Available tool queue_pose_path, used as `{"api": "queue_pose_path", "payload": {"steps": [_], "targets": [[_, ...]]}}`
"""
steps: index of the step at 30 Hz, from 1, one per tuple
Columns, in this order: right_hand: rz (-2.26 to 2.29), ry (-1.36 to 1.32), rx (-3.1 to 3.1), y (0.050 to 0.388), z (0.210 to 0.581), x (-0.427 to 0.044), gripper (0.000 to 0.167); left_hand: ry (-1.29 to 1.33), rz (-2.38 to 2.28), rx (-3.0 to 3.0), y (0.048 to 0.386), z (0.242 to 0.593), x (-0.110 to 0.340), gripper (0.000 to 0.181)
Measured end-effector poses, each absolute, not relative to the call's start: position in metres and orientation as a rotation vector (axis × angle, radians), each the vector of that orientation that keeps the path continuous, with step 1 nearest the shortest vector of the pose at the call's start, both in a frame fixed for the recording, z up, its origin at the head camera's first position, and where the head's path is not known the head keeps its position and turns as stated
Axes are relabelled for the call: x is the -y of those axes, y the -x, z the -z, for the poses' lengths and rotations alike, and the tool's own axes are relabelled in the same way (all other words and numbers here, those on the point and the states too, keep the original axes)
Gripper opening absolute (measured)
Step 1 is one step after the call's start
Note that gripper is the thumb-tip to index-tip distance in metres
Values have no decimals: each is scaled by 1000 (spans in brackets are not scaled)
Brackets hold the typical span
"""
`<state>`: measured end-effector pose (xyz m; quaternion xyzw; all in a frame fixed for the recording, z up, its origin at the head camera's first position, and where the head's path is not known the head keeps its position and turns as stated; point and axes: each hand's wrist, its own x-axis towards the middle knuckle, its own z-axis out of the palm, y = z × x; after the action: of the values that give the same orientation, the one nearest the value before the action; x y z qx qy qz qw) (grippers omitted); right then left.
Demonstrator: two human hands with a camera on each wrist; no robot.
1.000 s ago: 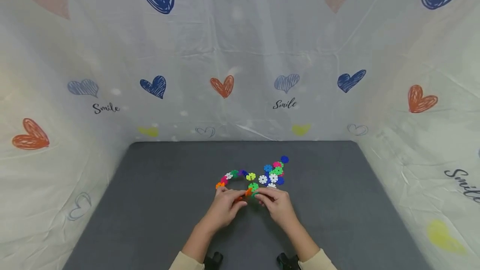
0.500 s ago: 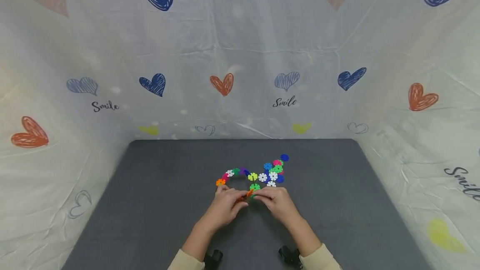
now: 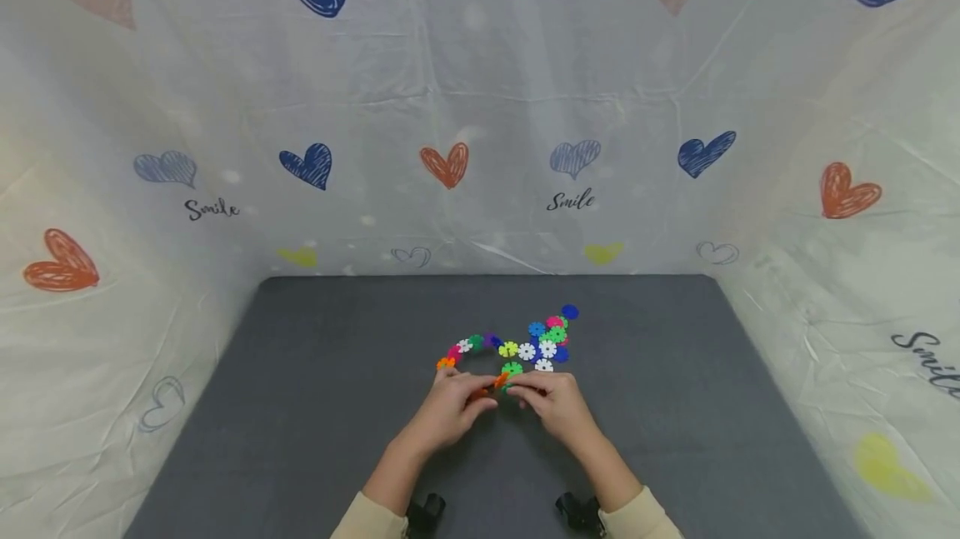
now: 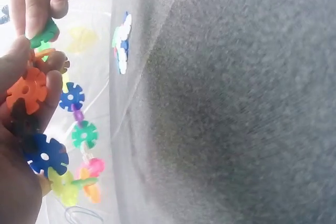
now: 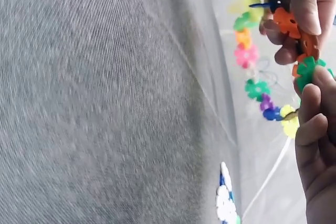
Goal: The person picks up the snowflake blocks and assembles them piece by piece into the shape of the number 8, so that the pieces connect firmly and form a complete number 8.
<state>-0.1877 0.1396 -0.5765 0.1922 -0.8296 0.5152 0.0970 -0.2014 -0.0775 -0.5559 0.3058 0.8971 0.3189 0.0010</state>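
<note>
The left hand (image 3: 446, 407) pinches an orange notched disc (image 4: 34, 91), the right hand (image 3: 559, 406) a green notched disc (image 5: 307, 72); their disc chain (image 5: 257, 89) loops beyond, above the surface (image 3: 337, 439). Misaligned slots could make the discs slip; twisting could pop neighbouring joints.

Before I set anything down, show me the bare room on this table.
Bare: the table left of the left hand, and right of the right hand and disc cluster. Crowded: the middle, where both hands hold the disc chain.

Cream sleeves (image 3: 369, 520); black devices (image 3: 426, 514) at cuffs (one each).
</note>
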Motion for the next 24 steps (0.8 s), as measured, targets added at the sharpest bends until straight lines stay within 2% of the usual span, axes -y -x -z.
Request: {"api": "queue_pose_path", "payload": {"steps": [10, 15, 24], "targets": [[-1544, -615, 2469, 188, 577, -140, 11, -1133, -905, -2952, 199, 559, 73, 36], [-1516, -635, 2456, 185, 577, -142, 15, -1123, -966, -2960, 199, 559, 74, 36], [-1638, -548, 2278, 184, 583, -141, 11, -1109, -868, -2986, 199, 556, 74, 36]]}}
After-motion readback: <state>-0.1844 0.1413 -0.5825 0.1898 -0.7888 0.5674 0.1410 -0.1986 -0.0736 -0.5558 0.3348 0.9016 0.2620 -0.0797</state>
